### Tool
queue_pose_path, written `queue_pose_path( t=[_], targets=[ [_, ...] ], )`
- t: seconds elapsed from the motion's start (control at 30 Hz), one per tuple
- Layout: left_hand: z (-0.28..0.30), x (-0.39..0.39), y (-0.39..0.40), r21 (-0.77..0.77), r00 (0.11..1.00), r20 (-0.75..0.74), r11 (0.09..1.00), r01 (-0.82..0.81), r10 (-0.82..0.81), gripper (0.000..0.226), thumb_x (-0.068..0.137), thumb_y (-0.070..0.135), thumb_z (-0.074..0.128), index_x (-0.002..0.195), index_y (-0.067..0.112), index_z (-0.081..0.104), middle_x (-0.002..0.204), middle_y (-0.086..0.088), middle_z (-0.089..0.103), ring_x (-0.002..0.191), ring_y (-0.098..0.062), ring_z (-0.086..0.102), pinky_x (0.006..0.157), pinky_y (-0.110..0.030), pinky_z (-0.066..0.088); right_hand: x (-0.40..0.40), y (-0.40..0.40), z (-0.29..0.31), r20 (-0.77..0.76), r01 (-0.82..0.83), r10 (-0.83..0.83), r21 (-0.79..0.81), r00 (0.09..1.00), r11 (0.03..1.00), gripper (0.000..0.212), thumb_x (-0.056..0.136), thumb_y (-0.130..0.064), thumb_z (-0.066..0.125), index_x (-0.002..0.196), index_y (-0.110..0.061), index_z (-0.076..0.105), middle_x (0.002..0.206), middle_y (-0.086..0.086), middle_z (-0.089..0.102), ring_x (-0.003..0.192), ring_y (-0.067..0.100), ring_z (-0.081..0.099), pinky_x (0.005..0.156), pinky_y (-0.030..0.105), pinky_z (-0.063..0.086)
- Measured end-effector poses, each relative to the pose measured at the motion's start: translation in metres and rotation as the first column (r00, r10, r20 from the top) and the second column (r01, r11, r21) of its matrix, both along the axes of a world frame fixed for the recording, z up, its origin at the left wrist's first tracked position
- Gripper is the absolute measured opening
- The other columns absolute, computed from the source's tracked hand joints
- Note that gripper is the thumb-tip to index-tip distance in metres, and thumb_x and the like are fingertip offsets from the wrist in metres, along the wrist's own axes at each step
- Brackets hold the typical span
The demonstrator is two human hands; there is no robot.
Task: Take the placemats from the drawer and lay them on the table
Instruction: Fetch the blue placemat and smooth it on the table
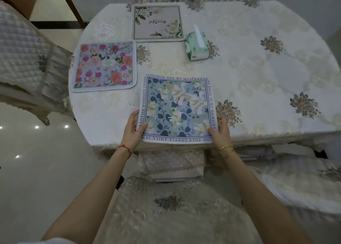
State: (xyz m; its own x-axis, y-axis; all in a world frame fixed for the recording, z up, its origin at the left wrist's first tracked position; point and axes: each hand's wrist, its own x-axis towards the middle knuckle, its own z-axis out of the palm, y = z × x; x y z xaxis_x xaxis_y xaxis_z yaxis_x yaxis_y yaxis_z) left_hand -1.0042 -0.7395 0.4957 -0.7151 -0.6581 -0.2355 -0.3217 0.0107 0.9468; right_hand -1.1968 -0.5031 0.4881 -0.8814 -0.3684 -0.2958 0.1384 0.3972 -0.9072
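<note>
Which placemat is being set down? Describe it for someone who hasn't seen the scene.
On the table, at the near edge, it's the blue placemat held between both hands. Unlike the pink rose placemat and cream placemat, it has printed lettering around its border.

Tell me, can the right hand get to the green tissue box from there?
Probably yes, once the right hand lets go of the blue floral placemat. Only bare cream tablecloth lies between it and the green tissue box.

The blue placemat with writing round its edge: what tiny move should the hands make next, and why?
Probably let go. The blue placemat already looks flat on the table, near its front edge, while the left hand and right hand pinch its near corners. Two other placemats are already laid.
</note>
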Motion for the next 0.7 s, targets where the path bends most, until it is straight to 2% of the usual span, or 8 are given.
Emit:
queue_pose_path(
  t=[0.1, 0.27, 0.37, 0.43, 0.5, 0.57, 0.67, 0.7],
  targets=[
    [-0.016, -0.022, -0.014, 0.011, 1.0, 0.021, 1.0, -0.002, 0.002, 0.046, 0.096, 0.016, 0.058, 0.138, 0.024, 0.04, 0.133, -0.005, 0.056, 0.116, -0.011, 0.058, 0.096, -0.029, 0.051, -0.022, -0.017, -0.015, -0.037, -0.006, 0.007, 0.025, 0.999, 1.0, 0.041, 0.081, 0.014, 0.054, 0.107, -0.016, 0.041, 0.108, 0.012, 0.06, 0.091, 0.022, 0.063, 0.072, 0.023, 0.057],
    [-0.038, -0.039, -0.018, 0.027, 0.997, 0.043, 0.998, -0.057, 0.056, 0.044, 0.096, 0.014, 0.056, 0.135, 0.025, 0.039, 0.129, -0.004, 0.057, 0.112, -0.01, 0.059, 0.094, -0.02, 0.05, -0.043, -0.027, -0.036, -0.07, -0.028, 0.033, 0.063, 0.997, 0.998, 0.039, 0.081, 0.013, 0.054, 0.107, -0.013, 0.042, 0.098, -0.001, 0.062, 0.084, 0.007, 0.062, 0.075, 0.029, 0.055],
    [-0.045, -0.039, -0.017, 0.028, 0.996, 0.041, 0.996, -0.085, 0.084, 0.043, 0.095, 0.015, 0.058, 0.132, 0.03, 0.04, 0.122, 0.006, 0.059, 0.113, -0.011, 0.059, 0.098, -0.027, 0.048, -0.046, -0.027, -0.043, -0.099, -0.041, 0.049, 0.081, 0.994, 0.996, 0.037, 0.081, 0.009, 0.056, 0.111, -0.01, 0.043, 0.106, 0.006, 0.063, 0.09, 0.014, 0.064, 0.079, 0.035, 0.056],
    [-0.05, -0.038, -0.016, 0.006, 0.99, 0.068, 0.992, -0.127, 0.126, 0.045, 0.093, 0.017, 0.063, 0.131, 0.032, 0.043, 0.114, 0.015, 0.061, 0.107, -0.004, 0.06, 0.095, -0.026, 0.047, -0.046, -0.026, -0.047, -0.119, -0.038, 0.048, 0.085, 0.992, 0.996, 0.039, 0.081, 0.004, 0.058, 0.115, -0.01, 0.044, 0.109, 0.006, 0.064, 0.094, 0.018, 0.065, 0.082, 0.04, 0.056],
    [-0.049, -0.038, -0.015, -0.025, 0.978, 0.102, 0.983, -0.182, 0.183, 0.048, 0.089, 0.018, 0.068, 0.132, 0.028, 0.049, 0.106, 0.013, 0.064, 0.099, 0.003, 0.061, 0.092, -0.023, 0.049, -0.044, -0.026, -0.048, -0.132, -0.019, 0.033, 0.109, 0.991, 0.994, 0.044, 0.082, 0.001, 0.059, 0.12, -0.013, 0.044, 0.106, 0.001, 0.064, 0.09, 0.016, 0.065, 0.08, 0.04, 0.056],
    [-0.049, -0.036, -0.016, -0.018, 0.969, 0.12, 0.977, -0.214, 0.214, 0.052, 0.085, 0.018, 0.073, 0.133, 0.024, 0.052, 0.103, 0.011, 0.065, 0.096, 0.005, 0.061, 0.091, -0.023, 0.05, -0.043, -0.027, -0.046, -0.162, 0.007, 0.017, 0.142, 0.987, 0.99, 0.047, 0.081, 0.0, 0.059, 0.122, -0.016, 0.043, 0.101, -0.002, 0.063, 0.08, 0.007, 0.063, 0.073, 0.033, 0.057],
    [-0.049, -0.032, -0.015, -0.059, 0.974, 0.151, 0.985, -0.162, 0.169, 0.06, 0.08, 0.019, 0.077, 0.135, 0.022, 0.052, 0.102, 0.009, 0.066, 0.092, 0.002, 0.063, 0.087, -0.021, 0.052, -0.04, -0.026, -0.043, -0.238, 0.031, 0.015, 0.189, 0.971, 0.981, 0.049, 0.082, 0.0, 0.06, 0.125, -0.015, 0.042, 0.101, 0.0, 0.06, 0.074, -0.003, 0.057, 0.062, 0.007, 0.047],
    [-0.049, -0.03, -0.016, -0.095, 0.976, 0.158, 0.986, -0.139, 0.152, 0.061, 0.08, 0.021, 0.078, 0.135, 0.023, 0.053, 0.1, 0.009, 0.067, 0.091, -0.001, 0.064, 0.086, -0.022, 0.052, -0.039, -0.026, -0.042, -0.261, 0.035, 0.018, 0.196, 0.965, 0.98, 0.049, 0.082, -0.001, 0.06, 0.126, -0.014, 0.042, 0.101, 0.001, 0.059, 0.074, -0.003, 0.057, 0.061, 0.004, 0.044]
  ],
)
